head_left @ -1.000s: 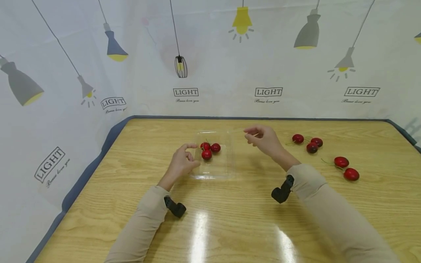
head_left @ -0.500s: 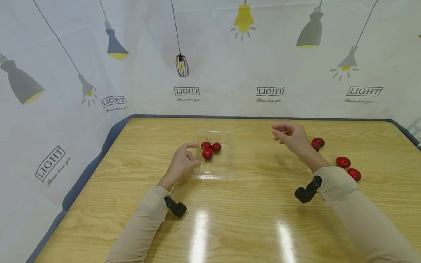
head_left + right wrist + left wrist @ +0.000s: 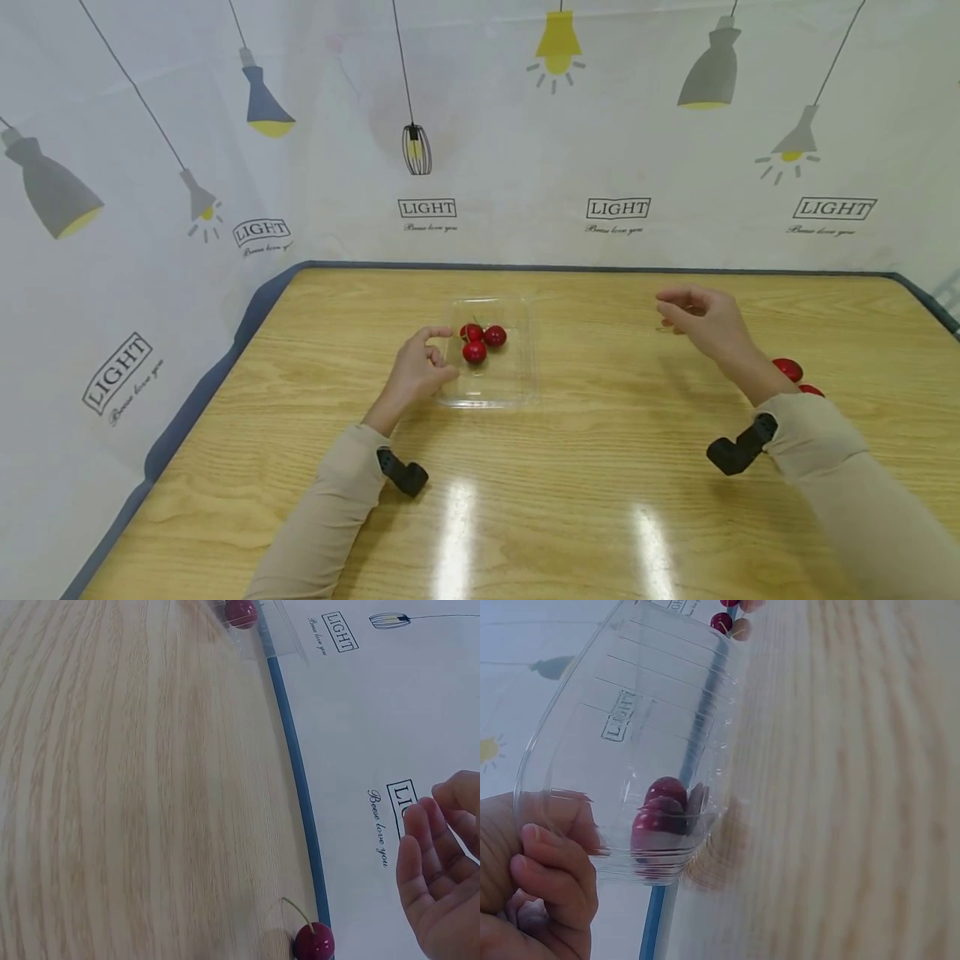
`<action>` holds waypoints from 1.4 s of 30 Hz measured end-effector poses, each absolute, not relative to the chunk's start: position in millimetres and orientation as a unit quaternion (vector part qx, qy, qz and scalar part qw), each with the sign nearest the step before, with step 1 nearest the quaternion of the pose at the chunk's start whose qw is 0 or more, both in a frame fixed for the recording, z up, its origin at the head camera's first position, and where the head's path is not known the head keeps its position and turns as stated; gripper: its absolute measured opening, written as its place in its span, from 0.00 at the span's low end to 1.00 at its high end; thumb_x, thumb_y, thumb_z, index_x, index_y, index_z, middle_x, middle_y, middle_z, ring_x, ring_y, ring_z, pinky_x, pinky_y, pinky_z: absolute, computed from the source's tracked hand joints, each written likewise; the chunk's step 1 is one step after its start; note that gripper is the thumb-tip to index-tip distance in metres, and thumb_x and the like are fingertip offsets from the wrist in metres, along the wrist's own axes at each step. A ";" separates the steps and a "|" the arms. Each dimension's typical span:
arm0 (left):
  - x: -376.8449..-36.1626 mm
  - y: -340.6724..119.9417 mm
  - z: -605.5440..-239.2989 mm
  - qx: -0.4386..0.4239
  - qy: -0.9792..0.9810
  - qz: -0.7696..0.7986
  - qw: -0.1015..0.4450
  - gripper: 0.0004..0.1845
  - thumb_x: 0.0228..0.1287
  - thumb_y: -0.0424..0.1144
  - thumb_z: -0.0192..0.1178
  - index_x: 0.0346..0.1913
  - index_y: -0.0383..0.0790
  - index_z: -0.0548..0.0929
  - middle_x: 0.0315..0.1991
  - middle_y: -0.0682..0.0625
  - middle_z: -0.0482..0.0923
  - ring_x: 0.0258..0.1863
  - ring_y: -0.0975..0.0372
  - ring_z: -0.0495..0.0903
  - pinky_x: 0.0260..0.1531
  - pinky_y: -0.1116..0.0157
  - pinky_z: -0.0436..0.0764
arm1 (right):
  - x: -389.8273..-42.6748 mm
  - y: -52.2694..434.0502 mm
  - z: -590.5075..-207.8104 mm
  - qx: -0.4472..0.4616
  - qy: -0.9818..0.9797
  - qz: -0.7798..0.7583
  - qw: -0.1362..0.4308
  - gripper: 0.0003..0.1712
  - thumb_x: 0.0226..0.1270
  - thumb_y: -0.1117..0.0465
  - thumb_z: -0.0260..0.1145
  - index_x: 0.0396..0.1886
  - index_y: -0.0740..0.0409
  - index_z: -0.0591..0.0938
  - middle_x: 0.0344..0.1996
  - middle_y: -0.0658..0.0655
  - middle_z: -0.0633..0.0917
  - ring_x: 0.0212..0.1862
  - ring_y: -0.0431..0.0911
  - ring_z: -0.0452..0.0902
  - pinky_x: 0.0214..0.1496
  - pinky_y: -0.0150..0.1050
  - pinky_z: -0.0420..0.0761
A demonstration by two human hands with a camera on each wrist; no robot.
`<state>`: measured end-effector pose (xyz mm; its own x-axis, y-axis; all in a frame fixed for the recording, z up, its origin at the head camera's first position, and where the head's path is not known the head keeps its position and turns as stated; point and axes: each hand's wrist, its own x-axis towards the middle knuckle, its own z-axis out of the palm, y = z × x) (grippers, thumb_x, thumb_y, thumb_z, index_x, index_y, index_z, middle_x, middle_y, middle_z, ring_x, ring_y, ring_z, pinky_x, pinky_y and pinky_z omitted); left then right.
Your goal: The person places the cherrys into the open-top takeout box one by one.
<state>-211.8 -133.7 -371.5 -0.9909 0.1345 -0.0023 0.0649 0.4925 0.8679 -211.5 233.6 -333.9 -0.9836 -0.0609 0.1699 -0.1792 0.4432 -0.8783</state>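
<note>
The clear plastic tray (image 3: 491, 392) is steadied on the wooden surface (image 3: 525, 500) by the left hand (image 3: 414, 375), its grip curled against the near-left wall. Three cherries (image 3: 480, 342) lie inside. Farther right, the right hand (image 3: 705, 321) is held above loose cherries (image 3: 787, 368), fingers relaxed, nothing held. The cherries are judged light, smooth and easily bruised; the stem is the better hold.

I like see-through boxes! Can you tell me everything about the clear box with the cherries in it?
The clear box is a shallow, open tray that looks like thin see-through plastic, with rounded corners and ribbed walls. It sits flat on the wooden table, left of the middle, with no lid on it. Three red cherries lie together in its far part. The left hand touches its left rim, fingers curled against the wall. The right hand is far off to the right, not touching it.
</note>
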 end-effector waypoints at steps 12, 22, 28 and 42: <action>-212.5 -133.5 -371.7 0.052 0.863 0.501 0.043 0.30 0.44 0.25 0.60 0.55 0.34 0.68 0.15 0.51 0.64 0.10 0.66 0.59 0.12 0.70 0.61 | -212.6 279.3 -350.2 0.010 -0.846 0.530 0.059 0.15 0.58 0.51 0.60 0.44 0.50 0.77 0.29 0.40 0.79 0.30 0.34 0.76 0.30 0.27 0.76; -211.7 -132.4 -371.2 0.056 0.862 0.502 0.042 0.30 0.44 0.25 0.59 0.56 0.34 0.68 0.16 0.51 0.64 0.10 0.65 0.60 0.12 0.70 0.61 | -249.1 349.4 -418.3 -0.035 -0.852 0.513 0.096 0.28 0.54 0.46 0.62 0.52 0.56 0.75 0.36 0.49 0.80 0.32 0.37 0.78 0.29 0.28 0.77; -212.5 -133.2 -373.2 0.058 0.860 0.505 0.040 0.30 0.44 0.25 0.60 0.56 0.35 0.68 0.16 0.50 0.64 0.10 0.65 0.59 0.12 0.70 0.62 | -238.5 355.7 -417.3 -0.040 -0.855 0.509 0.087 0.29 0.54 0.45 0.61 0.53 0.56 0.74 0.34 0.43 0.80 0.31 0.35 0.78 0.29 0.28 0.77; -212.6 -133.0 -373.8 0.062 0.860 0.505 0.037 0.30 0.44 0.25 0.60 0.56 0.35 0.67 0.16 0.50 0.64 0.10 0.65 0.60 0.12 0.70 0.62 | -220.2 357.1 -414.8 -0.049 -0.851 0.517 0.077 0.28 0.54 0.45 0.63 0.49 0.58 0.74 0.27 0.39 0.81 0.30 0.34 0.78 0.29 0.31 0.78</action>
<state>-212.6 -133.0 -373.8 -0.9897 0.1430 -0.0007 0.0689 0.4816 0.8737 -220.2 357.1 -414.8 -0.9833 0.1633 0.0809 0.0035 0.4609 -0.8875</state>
